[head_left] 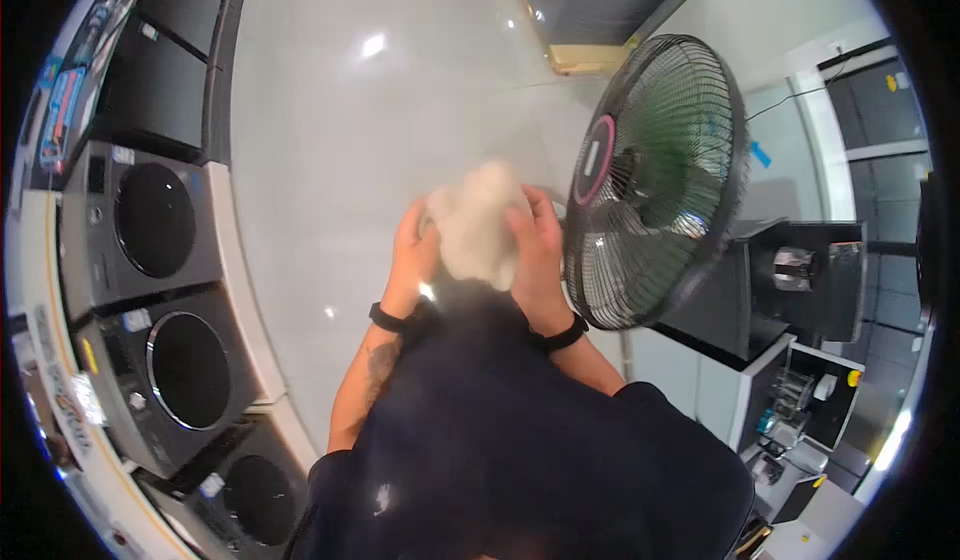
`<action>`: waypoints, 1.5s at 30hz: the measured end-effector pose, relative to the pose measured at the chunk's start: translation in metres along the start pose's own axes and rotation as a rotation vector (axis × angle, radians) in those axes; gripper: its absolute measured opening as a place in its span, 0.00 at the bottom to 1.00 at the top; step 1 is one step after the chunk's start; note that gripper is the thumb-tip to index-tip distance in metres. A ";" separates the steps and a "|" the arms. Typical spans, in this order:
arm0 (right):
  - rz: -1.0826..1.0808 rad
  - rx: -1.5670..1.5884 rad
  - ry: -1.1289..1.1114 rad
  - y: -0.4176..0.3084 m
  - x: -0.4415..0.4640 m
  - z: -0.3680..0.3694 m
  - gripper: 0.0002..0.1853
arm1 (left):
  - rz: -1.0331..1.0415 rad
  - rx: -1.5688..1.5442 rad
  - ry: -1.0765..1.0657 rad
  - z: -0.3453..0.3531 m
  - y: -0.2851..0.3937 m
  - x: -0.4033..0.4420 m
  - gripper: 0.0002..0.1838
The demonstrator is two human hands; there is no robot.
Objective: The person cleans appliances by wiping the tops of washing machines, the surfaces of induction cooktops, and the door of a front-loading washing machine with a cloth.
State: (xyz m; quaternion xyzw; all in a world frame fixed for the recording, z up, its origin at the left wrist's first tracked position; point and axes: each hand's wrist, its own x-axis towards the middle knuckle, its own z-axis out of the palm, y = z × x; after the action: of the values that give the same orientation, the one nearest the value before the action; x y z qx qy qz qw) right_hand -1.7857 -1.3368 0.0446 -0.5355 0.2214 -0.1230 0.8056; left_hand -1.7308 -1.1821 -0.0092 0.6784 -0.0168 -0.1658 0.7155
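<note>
A pale cream cloth-like bundle (475, 222), blurred at its edges, is held up between both hands in front of the dark shirt. My left hand (412, 250) grips its left side, with the fingers curled against it. On the right side, my right hand (537, 250) has its thumb and fingers pressed on the same bundle. Both wrists wear black bands. A black pedestal fan (655, 185) with a pink ring at its hub stands just to the right of my right hand.
Dark front-loading washing machines (155, 220) line the left side on a pale ledge. Another grey machine (600, 5) stands at the top on a wooden base. Shelves with boxed appliances (800, 390) are at the right. The floor (330, 140) is glossy and pale.
</note>
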 end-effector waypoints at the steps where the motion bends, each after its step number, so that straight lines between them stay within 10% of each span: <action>1: 0.010 0.090 0.029 0.004 0.006 0.010 0.24 | -0.057 0.014 0.016 -0.010 0.009 0.010 0.16; 24: 0.079 -0.449 0.414 -0.011 0.114 0.014 0.25 | -0.173 0.001 -0.459 -0.017 -0.004 0.270 0.19; 32: 0.007 -0.787 -0.075 -0.013 0.262 0.128 0.25 | -0.088 0.290 -0.584 -0.144 0.052 0.386 0.14; 45: -0.216 -1.025 -0.913 0.047 0.500 0.358 0.30 | -0.028 -0.086 0.478 -0.359 0.097 0.435 0.13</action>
State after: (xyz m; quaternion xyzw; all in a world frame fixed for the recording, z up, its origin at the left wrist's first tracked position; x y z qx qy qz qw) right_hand -1.1771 -1.2468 0.0065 -0.8657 -0.1639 0.1553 0.4468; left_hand -1.2094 -0.9465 -0.0301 0.6674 0.1695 -0.0110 0.7251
